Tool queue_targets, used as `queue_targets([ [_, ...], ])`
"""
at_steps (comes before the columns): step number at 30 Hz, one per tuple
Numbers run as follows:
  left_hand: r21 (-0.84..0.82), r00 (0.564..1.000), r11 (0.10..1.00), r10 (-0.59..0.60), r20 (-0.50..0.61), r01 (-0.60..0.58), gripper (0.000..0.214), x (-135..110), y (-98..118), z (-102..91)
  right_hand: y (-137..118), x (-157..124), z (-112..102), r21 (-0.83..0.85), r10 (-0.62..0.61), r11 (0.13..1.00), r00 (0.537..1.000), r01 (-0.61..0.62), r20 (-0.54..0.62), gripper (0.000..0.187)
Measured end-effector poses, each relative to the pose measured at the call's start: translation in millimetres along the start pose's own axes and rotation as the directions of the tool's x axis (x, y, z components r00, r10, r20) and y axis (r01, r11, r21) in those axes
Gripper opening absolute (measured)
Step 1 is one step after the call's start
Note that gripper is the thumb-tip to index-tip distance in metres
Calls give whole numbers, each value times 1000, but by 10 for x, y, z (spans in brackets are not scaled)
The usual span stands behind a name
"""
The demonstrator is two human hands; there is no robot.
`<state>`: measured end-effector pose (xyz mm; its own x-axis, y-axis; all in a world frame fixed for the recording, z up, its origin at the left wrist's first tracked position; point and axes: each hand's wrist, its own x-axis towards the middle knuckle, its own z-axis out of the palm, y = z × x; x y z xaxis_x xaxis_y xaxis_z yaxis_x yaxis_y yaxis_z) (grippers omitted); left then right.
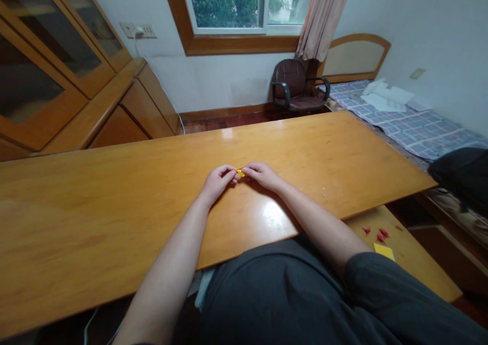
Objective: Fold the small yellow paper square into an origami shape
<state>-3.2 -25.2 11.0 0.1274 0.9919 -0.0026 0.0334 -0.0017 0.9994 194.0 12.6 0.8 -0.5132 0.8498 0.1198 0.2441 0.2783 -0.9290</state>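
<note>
A small folded piece of yellow paper (240, 172) lies between both hands at the middle of a long wooden table (114, 207). My left hand (218, 181) pinches its left end with curled fingers. My right hand (262, 174) pinches its right end, fingers pressed together. Most of the paper is hidden by the fingertips.
A lower wooden surface (412, 253) at the right holds a yellow paper square (384, 251) and several small red folded pieces (379, 233). Wooden cabinets (57, 80) stand at the left. A dark chair (295, 85) and a bed (412, 121) are beyond the table.
</note>
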Motion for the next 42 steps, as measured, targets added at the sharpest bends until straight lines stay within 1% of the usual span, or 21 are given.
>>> queue_targets([
  [4,4,999,999,39,-34,-39,34,18,-52,-20,10,6,-2,-6,5,1000,1000,-5,1,43],
  [7,20,997,998,65,-38,-64,33,23,-78,-33,13,8,-3,-5,5,1000,1000,-5,6,43],
  [12,28,997,997,67,-47,-66,32,21,-85,-37,9,7,-4,-2,-3,1000,1000,4,19,40],
  [16,41,996,996,76,-42,-74,31,19,-82,-35,19,14,-6,-30,-5,1000,1000,6,30,39],
  [25,37,997,997,67,-40,-66,33,3,-23,-3,1,8,-29,-54,-17,998,999,19,40,35],
  [33,70,998,996,59,11,-59,30,-13,4,8,14,5,-77,-35,-36,999,993,40,111,35],
  [38,82,999,996,36,35,-39,28,-23,16,0,28,11,-87,-35,-43,998,992,48,119,33],
  [42,119,998,991,54,44,-59,24,-23,8,-9,26,12,-82,-44,-51,997,992,57,116,33],
])
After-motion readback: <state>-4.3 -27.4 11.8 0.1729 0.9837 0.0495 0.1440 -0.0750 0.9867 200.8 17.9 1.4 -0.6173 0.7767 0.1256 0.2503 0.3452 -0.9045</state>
